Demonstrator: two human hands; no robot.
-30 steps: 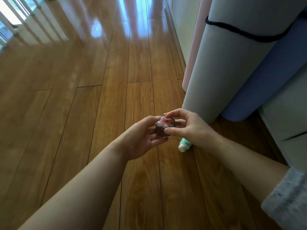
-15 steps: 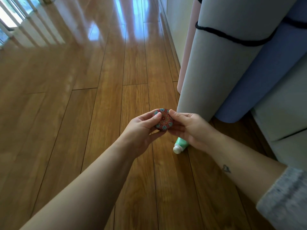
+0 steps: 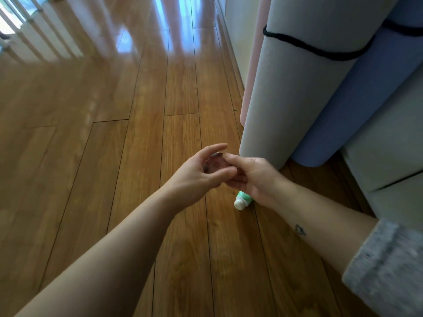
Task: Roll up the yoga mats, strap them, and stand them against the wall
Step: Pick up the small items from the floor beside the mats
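The person's left grip (image 3: 201, 173) and right grip (image 3: 250, 177) are meeting above the wooden floor (image 3: 114, 156); both are clamping on a small round patterned object (image 3: 216, 164), which is blurred, the left one curling finger and thumb around it and the right one pinching its near edge; a green tube (image 3: 242, 200) with a white cap is lying on the floor just under the right wrist, partly hidden by it; a grey sleeve (image 3: 389, 271) is covering the right forearm near the elbow; the task's things are standing upright on the right, near the hands: a rolled grey mat (image 3: 297, 99) is wearing a black strap (image 3: 320, 51) around its body, a rolled blue mat (image 3: 366, 106) is standing touching it on its far side, and a pink mat (image 3: 250, 72) is showing just behind the grey one, all three leaning by the pale wall (image 3: 239, 17)
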